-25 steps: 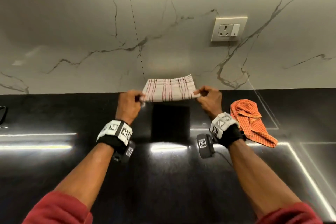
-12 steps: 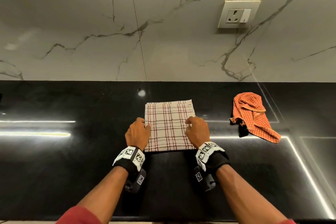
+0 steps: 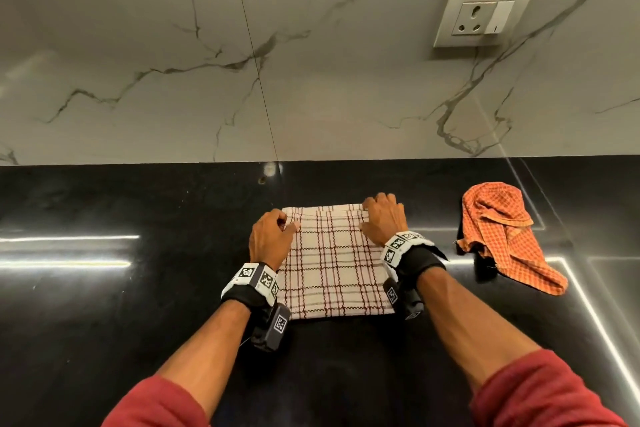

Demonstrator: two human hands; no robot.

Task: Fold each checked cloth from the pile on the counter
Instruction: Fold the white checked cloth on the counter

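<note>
Lying flat on the black counter (image 3: 138, 305), the white checked cloth (image 3: 336, 270) was folded into a rough rectangle in the middle of the view, near edge toward the person. The left hand (image 3: 270, 239) sat at its far-left corner, fingers curled and thumb on top, pinching the cloth's edge. The right hand (image 3: 384, 218) sat at the far-right corner, fingers curled over the far edge, thumb on the fabric, gripping it too. Both wrists wore black bands with printed marker tags (image 3: 252, 279). The orange checked cloth (image 3: 502, 232) lay crumpled on the counter to the right, apart from the white one. The marble wall (image 3: 311, 80) rose behind, with a wall socket (image 3: 483, 14) at upper right.
</note>
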